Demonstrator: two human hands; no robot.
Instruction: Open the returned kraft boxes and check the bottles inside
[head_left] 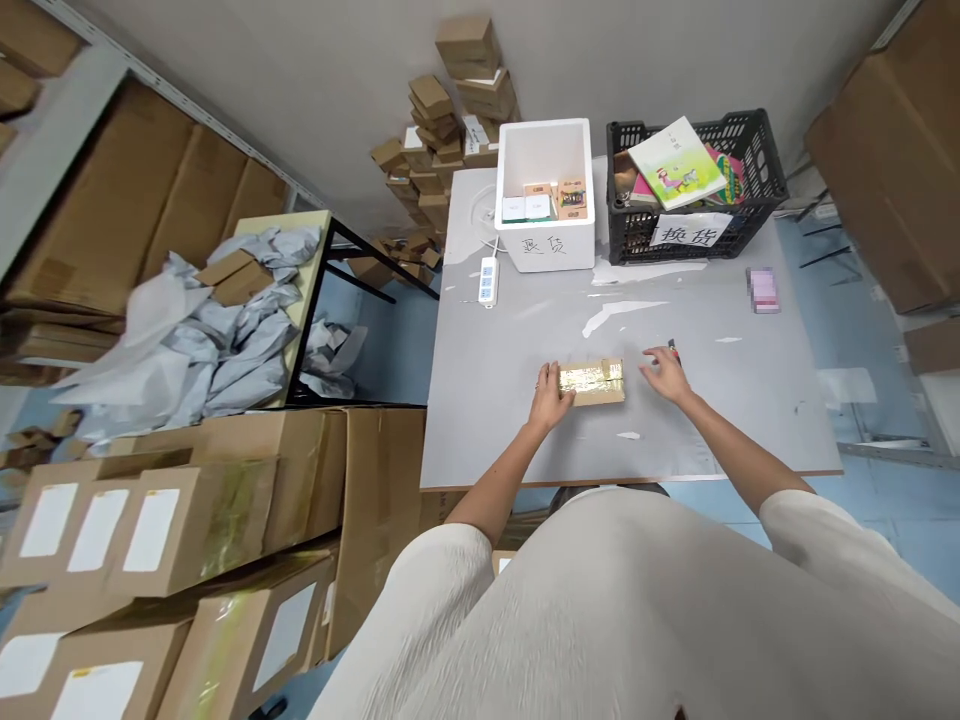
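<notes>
A small cardboard box (601, 388) with shiny gold-toned tape along its top lies on the grey table. My left hand (551, 400) grips its left end, fingers over the far edge and thumb at the near side. To the right of the box, apart from it, is my right hand (666, 376), its thumb and forefinger pointing toward the box with a gap between them. What looks like a red and black utility knife (674, 350) sticks out from the far side of that hand; the rest of it is hidden by the palm.
On the table (495, 430) stand a white foam box (544, 246) with small packages, a black crate (705, 245) with books, and a power strip (488, 281). Large cartons (225, 510) crowd the left. Grey mailing bags (247, 330) cover a side table.
</notes>
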